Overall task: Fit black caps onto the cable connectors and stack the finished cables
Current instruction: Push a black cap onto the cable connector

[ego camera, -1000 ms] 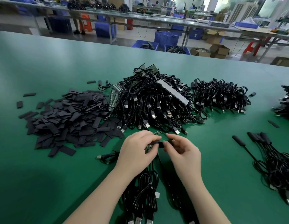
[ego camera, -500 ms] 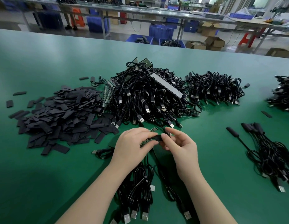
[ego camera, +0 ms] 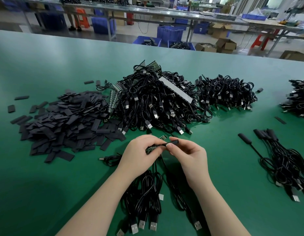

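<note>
Over the green table (ego camera: 45,176) my left hand (ego camera: 141,155) grips several small green circuit-board connectors (ego camera: 152,148) whose black cables (ego camera: 147,193) hang toward me. My right hand (ego camera: 188,154) pinches a black cap (ego camera: 172,143) that sits on the tip of one connector. A heap of loose black caps (ego camera: 62,123) lies at the left. A big tangle of uncapped cables (ego camera: 153,103) sits behind my hands. Capped cables (ego camera: 284,160) are stacked at the right.
A second cable bundle (ego camera: 226,92) lies at the back right and another (ego camera: 299,99) at the right edge. One coiled cable (ego camera: 112,159) rests left of my wrist. Beyond the table's far edge stand blue bins (ego camera: 170,34), cardboard boxes (ego camera: 224,45) and workbenches.
The view tilted slightly. My right hand has slid the black cap further along the connector held by my left hand; both hands stay in the same spot.
</note>
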Motion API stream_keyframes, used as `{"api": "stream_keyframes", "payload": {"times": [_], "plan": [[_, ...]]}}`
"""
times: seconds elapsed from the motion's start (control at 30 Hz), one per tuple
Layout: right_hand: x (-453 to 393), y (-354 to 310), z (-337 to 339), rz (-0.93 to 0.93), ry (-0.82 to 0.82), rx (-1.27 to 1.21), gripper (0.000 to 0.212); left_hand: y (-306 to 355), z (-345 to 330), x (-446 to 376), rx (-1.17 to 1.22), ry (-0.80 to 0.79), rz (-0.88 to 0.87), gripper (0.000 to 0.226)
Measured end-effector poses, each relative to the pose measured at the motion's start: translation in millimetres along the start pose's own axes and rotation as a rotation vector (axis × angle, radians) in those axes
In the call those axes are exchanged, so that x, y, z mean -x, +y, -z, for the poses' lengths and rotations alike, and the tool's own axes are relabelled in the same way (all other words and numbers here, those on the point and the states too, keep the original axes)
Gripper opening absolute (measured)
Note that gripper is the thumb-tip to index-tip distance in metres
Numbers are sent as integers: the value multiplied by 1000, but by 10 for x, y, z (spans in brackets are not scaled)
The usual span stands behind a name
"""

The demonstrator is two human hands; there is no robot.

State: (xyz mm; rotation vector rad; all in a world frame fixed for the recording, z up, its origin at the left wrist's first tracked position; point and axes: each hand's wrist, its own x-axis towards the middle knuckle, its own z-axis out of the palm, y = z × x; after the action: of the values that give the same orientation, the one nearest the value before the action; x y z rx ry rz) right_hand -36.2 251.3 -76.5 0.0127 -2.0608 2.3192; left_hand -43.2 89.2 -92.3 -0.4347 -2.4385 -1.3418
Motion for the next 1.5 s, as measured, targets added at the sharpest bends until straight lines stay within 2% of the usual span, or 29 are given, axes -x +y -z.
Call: {"api": "stream_keyframes", "payload": {"times": [0.23,0.7,1.0,1.27,1.5], "plan": [[2,9,-9,6,14,8,23,-14,-10,13,1,0,18,16],[-22,27,33,-30,93,-38,11,-11,2,48,-50,-10,188,33],[-19,43,46,0,106,-27,8,17,17,57,-48,28,199,22],[-27,48,50,23,109,-16,12,22,3,49,-52,-3,162,12],[-35,32,50,97,80,60,17,4,5,43,-62,6,157,14]]}}
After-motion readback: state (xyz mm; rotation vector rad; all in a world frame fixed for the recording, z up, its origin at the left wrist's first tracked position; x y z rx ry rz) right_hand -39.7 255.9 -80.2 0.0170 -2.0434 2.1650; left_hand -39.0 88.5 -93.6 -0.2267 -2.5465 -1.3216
